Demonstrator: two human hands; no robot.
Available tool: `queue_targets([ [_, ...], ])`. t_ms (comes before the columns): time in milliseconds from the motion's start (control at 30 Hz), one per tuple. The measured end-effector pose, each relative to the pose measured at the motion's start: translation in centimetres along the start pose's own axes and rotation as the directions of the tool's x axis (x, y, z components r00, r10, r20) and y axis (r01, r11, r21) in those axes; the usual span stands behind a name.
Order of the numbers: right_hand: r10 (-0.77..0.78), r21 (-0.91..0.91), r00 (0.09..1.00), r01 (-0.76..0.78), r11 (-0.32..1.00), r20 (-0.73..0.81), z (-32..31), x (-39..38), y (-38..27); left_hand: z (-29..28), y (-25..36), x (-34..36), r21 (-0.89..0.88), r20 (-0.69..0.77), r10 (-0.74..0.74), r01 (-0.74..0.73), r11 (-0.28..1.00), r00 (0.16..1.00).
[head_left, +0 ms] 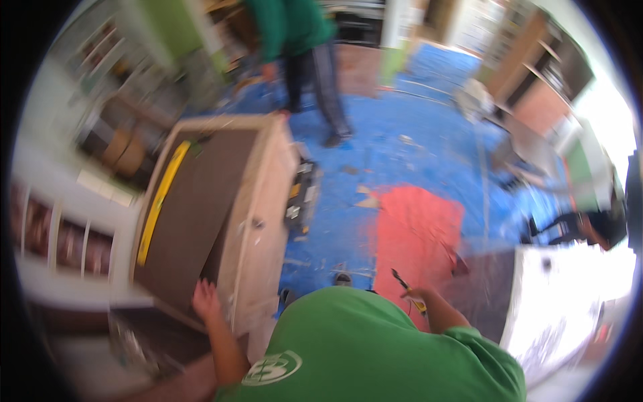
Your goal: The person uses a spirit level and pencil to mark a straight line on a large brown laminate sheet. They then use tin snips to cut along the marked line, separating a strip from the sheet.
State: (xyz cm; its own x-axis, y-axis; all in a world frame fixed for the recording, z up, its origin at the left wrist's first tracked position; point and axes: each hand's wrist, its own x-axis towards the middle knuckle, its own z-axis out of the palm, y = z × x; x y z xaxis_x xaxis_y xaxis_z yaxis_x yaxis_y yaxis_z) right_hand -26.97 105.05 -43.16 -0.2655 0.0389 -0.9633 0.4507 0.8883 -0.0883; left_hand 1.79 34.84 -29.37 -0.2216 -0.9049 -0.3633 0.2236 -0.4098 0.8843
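Note:
Near the lower end of a dark brown board (181, 214) in a pale wooden cabinet (258, 248) on the left is my left hand (206, 301), fingers spread, holding nothing; whether it touches the board is unclear. A yellow level (163, 201) lies lengthwise on that board, with a small dark greenish item by its upper end. In my right hand (422, 299) is a slim yellow-and-black tool (402, 280), held over a red sheet (418, 221) on the floor. The picture is blurred, so the tool's kind is hard to tell.
A person in green (308, 74) stands beyond the cabinet. Blue sheeting (348, 167) covers the floor, with a dark long case (301, 197) beside the cabinet. Shelving units (516, 94) stand back right; a white panel (549, 301) is right of me, and a dark-clad person (593, 228) at far right.

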Motion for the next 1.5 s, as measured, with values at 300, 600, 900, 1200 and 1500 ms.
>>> queue_targets([
  [300,0.019,0.022,0.993,-0.022,1.000,0.117,0.1,3.2,2.2,2.8,0.0,0.3,-0.510,-0.214,-0.077,-0.044,0.859,0.974],
  [600,-0.070,-0.001,0.997,0.070,0.998,0.030,-2.9,-1.2,-2.3,2.8,-1.1,2.2,-0.519,-0.124,-0.133,0.050,0.853,0.983],
  [900,-0.042,0.047,0.999,0.041,0.998,0.018,-1.7,-4.2,-3.1,4.7,-1.4,2.4,-0.486,-0.197,-0.247,0.124,0.865,0.949],
  [1200,-0.086,-0.119,0.995,0.092,0.989,0.055,3.0,14.5,8.0,6.1,-1.1,2.3,-0.401,-0.186,-0.146,0.060,0.914,0.972],
  [1500,0.049,0.085,0.999,-0.050,0.995,0.016,-1.3,-0.4,-0.5,5.5,-2.2,3.1,-0.419,-0.251,-0.179,0.060,0.906,0.951],
])
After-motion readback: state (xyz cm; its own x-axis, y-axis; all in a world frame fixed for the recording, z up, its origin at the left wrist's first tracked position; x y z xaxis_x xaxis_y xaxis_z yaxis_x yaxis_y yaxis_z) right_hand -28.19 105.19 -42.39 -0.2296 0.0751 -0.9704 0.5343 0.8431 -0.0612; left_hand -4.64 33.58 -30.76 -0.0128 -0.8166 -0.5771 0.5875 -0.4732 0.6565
